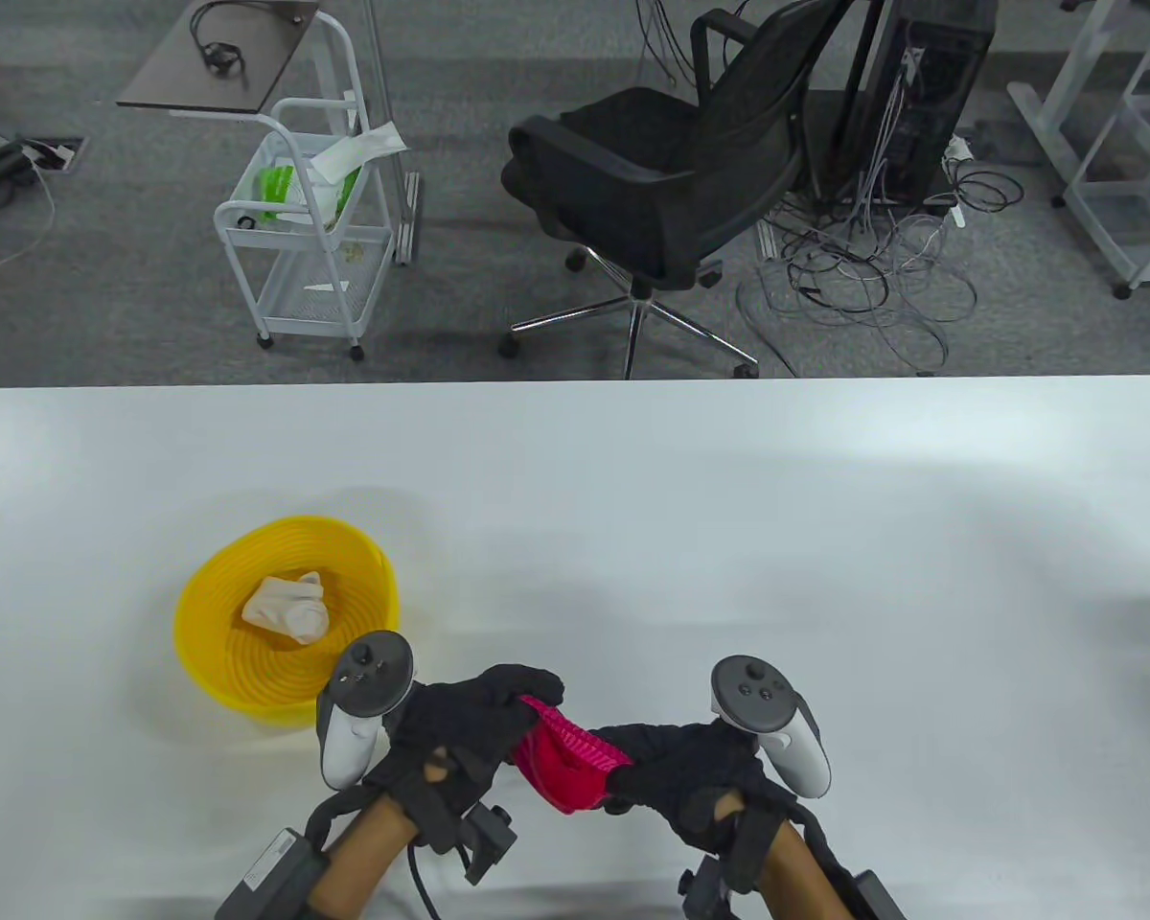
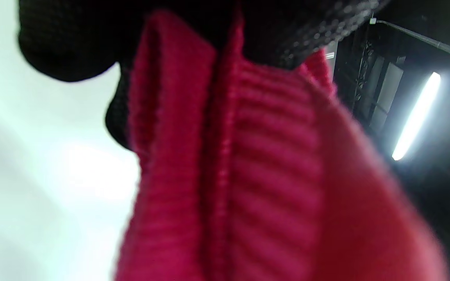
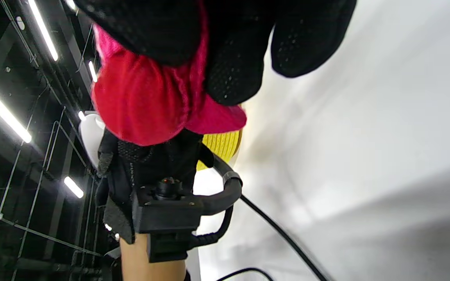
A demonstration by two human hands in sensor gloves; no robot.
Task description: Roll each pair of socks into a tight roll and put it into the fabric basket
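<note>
A red sock roll (image 1: 567, 762) hangs between both hands just above the table's near edge. My left hand (image 1: 484, 719) grips its left end, and my right hand (image 1: 666, 767) grips its right end. The sock's ribbed red knit (image 2: 256, 168) fills the left wrist view under black glove fingers (image 2: 65, 43). In the right wrist view the bundled red sock (image 3: 143, 105) bulges below my gloved fingers (image 3: 229, 50). A yellow basket (image 1: 211, 623) stands on the table to the left, holding one rolled white sock pair (image 1: 287, 609).
The white table (image 1: 728, 537) stretches wide to the right and far side. Beyond its far edge stand a black office chair (image 1: 671, 182), a white wire cart (image 1: 307, 230) and tangled cables (image 1: 872, 278) on the floor.
</note>
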